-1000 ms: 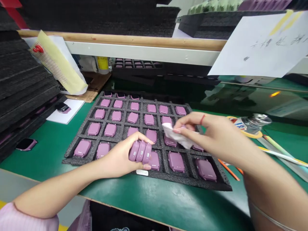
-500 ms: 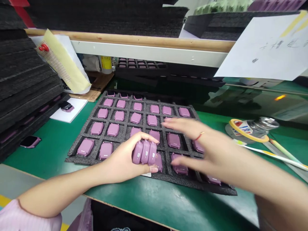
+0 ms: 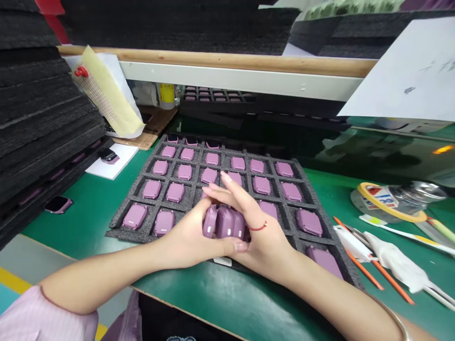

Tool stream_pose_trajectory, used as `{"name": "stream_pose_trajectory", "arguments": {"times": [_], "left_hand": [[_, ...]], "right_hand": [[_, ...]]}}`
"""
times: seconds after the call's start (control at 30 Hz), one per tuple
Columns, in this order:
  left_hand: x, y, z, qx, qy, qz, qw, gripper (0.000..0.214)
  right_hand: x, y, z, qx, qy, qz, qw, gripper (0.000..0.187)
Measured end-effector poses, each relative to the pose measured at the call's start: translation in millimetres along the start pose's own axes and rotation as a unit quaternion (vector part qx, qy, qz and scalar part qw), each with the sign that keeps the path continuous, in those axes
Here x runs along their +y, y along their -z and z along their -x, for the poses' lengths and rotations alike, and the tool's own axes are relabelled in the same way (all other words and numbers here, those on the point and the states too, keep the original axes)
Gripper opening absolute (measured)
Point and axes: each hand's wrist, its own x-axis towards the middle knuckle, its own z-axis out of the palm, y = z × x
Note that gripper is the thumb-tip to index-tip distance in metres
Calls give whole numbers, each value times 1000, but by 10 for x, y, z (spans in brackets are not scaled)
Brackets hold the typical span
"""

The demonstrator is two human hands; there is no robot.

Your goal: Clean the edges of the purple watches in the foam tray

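Note:
Above the front of a black foam tray [image 3: 119, 233], both hands hold a small stack of purple smartwatch bodies [image 3: 225, 223] on edge, slots facing me. My left hand [image 3: 190, 239] wraps the stack from the left, thumb along the bottom. From the right, my right hand [image 3: 265, 232] closes round the same stack, its fingers reaching over the top. The leftmost watch leans slightly apart from the others. Purple watch bodies lie in most of the tray's visible compartments, mostly back side up. My hands and forearms hide several middle and front compartments.
Stacked black foam trays [image 3: 42, 113] rise at the left. One watch [image 3: 59, 204] lies loose on the green table, another [image 3: 108, 156] on white paper. A glass bottle [image 3: 394, 199], brushes, tweezers and orange sticks [image 3: 391, 282] occupy the right. A shelf edge [image 3: 241, 80] crosses above.
My right hand has come in from over the tray's right side and closed round the stack in my left hand. The leftmost watch now leans away from the others. The view has shifted slightly.

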Motion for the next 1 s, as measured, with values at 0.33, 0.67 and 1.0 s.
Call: {"name": "stream_pose_trajectory", "arguments": {"times": [0.33, 0.67, 1.0], "left_hand": [[-26, -11, 15, -84, 40, 248, 964, 62], [-76, 41, 5, -67, 42, 179, 981, 60], [45, 66, -19, -114, 2, 171, 979, 21]], "right_hand": [[-60, 3, -18, 55, -60, -59, 995, 100], [-67, 8, 16, 64, -44, -70, 995, 103], [-53, 15, 27, 60, -50, -55, 995, 103]]}}
